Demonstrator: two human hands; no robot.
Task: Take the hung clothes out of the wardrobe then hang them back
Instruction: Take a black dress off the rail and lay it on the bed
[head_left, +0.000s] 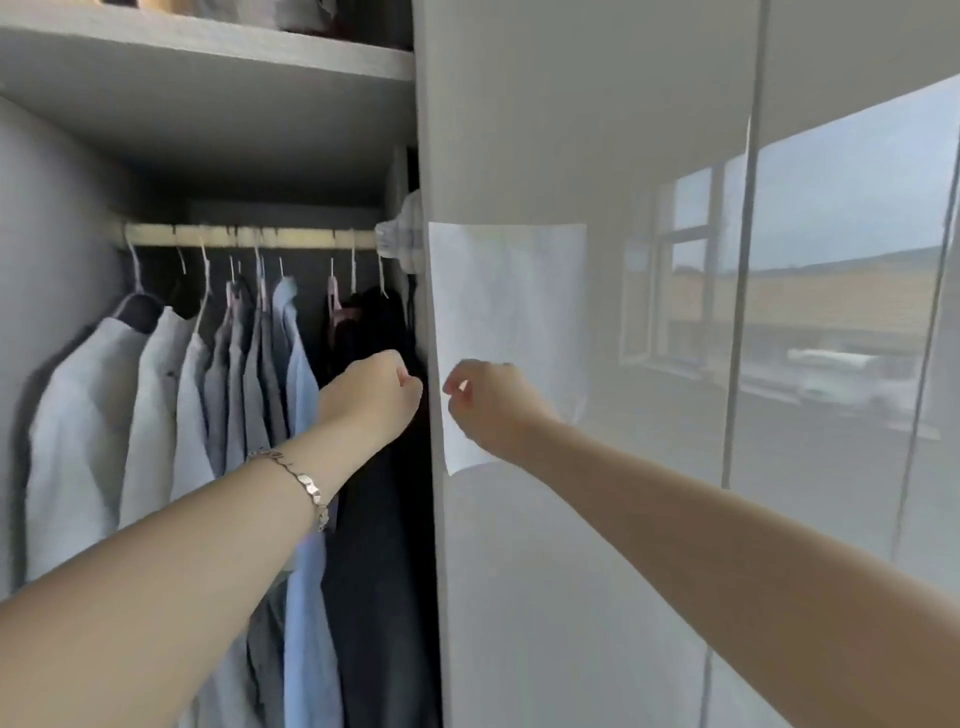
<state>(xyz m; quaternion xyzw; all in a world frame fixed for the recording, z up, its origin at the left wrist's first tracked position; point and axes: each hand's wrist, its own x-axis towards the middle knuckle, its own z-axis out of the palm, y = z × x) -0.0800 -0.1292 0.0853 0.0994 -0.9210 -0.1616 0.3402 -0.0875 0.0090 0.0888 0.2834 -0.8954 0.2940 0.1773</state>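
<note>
Head view: left hand (371, 395) seemingly touches dark clothes (376, 545).

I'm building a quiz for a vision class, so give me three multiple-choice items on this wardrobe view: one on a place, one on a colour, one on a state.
1. Where on the pale round rod do the dark hanging garments sit?
A) left end
B) middle
C) right end, by the door

2. What colour is the shirt just left of them?
A) red
B) light blue
C) yellow

3. How are the pale shirts kept?
A) on hangers on the rod
B) draped over the door
C) piled on the floor

Answers:
1 C: they hang next to the glossy grey door.
2 B: the light blue shirt borders them.
3 A: thin hanger hooks sit over the rod.
</note>
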